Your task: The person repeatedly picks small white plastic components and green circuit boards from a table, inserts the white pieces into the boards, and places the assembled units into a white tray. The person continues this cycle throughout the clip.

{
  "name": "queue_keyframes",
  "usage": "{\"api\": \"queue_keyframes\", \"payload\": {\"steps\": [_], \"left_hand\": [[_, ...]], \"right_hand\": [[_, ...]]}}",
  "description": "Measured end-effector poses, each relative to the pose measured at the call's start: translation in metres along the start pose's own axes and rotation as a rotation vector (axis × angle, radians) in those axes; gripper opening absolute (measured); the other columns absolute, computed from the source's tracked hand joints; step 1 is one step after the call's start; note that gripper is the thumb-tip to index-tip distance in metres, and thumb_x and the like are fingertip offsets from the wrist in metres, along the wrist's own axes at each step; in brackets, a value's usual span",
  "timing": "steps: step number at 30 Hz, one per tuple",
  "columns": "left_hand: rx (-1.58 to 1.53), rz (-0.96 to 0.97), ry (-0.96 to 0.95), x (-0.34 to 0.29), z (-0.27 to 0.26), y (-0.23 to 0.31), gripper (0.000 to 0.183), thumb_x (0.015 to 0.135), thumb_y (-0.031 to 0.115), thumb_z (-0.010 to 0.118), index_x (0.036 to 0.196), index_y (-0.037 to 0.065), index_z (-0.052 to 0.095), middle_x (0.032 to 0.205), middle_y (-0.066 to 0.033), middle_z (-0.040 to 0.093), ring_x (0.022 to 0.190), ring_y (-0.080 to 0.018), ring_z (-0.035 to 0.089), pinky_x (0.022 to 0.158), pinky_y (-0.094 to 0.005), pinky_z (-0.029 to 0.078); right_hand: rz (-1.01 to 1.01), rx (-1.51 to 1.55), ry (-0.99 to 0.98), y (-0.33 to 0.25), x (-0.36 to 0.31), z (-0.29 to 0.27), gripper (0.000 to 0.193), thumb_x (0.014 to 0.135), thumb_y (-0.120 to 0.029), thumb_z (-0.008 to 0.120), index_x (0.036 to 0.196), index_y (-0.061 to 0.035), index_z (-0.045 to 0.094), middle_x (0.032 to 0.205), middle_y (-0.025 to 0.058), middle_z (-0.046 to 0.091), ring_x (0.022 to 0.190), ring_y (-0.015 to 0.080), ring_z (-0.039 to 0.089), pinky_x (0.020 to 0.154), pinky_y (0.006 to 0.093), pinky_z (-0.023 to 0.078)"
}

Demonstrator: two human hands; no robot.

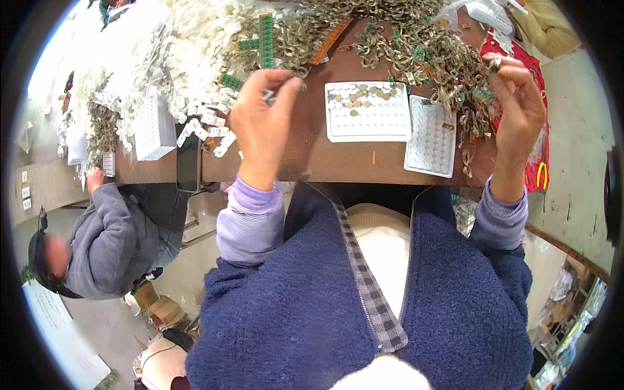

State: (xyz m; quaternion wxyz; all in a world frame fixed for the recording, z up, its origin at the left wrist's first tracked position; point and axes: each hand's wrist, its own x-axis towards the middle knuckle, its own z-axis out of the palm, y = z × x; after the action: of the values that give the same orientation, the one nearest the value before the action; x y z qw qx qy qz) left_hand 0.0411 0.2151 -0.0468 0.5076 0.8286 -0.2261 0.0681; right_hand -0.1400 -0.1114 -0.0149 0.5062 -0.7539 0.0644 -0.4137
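Silvery small piece [494, 65], pinched by the right hand [523, 101], may fall if pinch loosens; left hand [260, 120], half closed, holds small grey piece [268, 97].

White tray [368, 132] lies flat, sm. round discs [353, 113] mostly in far half. Sm. gray pc [268, 97] held L of tray, shiny pc [494, 64] held R.
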Motion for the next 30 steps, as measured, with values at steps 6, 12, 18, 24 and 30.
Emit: {"api": "queue_keyframes", "payload": {"steps": [6, 12, 18, 24, 30], "left_hand": [[0.254, -0.167, 0.217, 0.020, -0.077, -0.034, 0.015, 0.098, 0.017, 0.081, 0.101, 0.003, 0.080, 0.080, -0.0057, 0.078, 0.069, -0.0113, 0.068, 0.069, -0.0291, 0.054], [0.558, -0.044, -0.116, -0.026, -0.108, -0.050, 0.022, 0.090, 0.025, 0.086, 0.107, 0.014, 0.079, 0.095, -0.0056, 0.073, 0.083, -0.0288, 0.072, 0.075, -0.0403, 0.057], [0.700, 0.044, -0.035, -0.033, -0.083, -0.047, 0.024, 0.090, 0.022, 0.086, 0.110, 0.010, 0.078, 0.106, -0.0096, 0.071, 0.093, -0.0321, 0.073, 0.081, -0.0418, 0.056], [-0.255, -0.064, -0.189, -0.042, -0.017, 0.022, 0.031, 0.093, 0.008, 0.084, 0.119, 0.001, 0.070, 0.106, -0.0027, 0.074, 0.094, -0.0117, 0.066, 0.084, -0.0282, 0.054], [-0.693, -0.409, -0.515, -0.058, 0.015, 0.067, 0.033, 0.099, 0.012, 0.080, 0.131, 0.004, 0.073, 0.098, 0.0041, 0.069, 0.075, -0.0029, 0.058, 0.063, -0.0180, 0.045]], "right_hand": [[-0.035, 0.279, -0.002, 0.026, 0.028, -0.035, 0.010, 0.104, -0.002, 0.068, 0.112, 0.0003, 0.073, 0.125, 0.0183, 0.076, 0.116, 0.0277, 0.072, 0.111, 0.0396, 0.052], [0.080, 0.574, -0.132, 0.034, 0.014, -0.015, 0.014, 0.110, -0.008, 0.062, 0.120, -0.0011, 0.069, 0.114, 0.0182, 0.076, 0.110, 0.0262, 0.072, 0.120, 0.0529, 0.046], [0.246, 0.340, -0.013, -0.004, -0.023, 0.039, 0.012, 0.111, -0.010, 0.062, 0.119, -0.0033, 0.068, 0.088, 0.0025, 0.063, 0.085, 0.0146, 0.062, 0.109, 0.0421, 0.055], [-0.081, 0.120, -0.325, -0.055, -0.073, 0.109, 0.009, 0.096, 0.003, 0.071, 0.102, -0.0017, 0.066, 0.110, 0.0128, 0.075, 0.108, 0.0284, 0.071, 0.097, 0.0398, 0.053], [-0.203, -0.081, -0.200, -0.055, -0.080, 0.092, 0.007, 0.096, 0.002, 0.069, 0.100, -0.0020, 0.065, 0.104, 0.0148, 0.074, 0.100, 0.0367, 0.068, 0.089, 0.0450, 0.052]]}}
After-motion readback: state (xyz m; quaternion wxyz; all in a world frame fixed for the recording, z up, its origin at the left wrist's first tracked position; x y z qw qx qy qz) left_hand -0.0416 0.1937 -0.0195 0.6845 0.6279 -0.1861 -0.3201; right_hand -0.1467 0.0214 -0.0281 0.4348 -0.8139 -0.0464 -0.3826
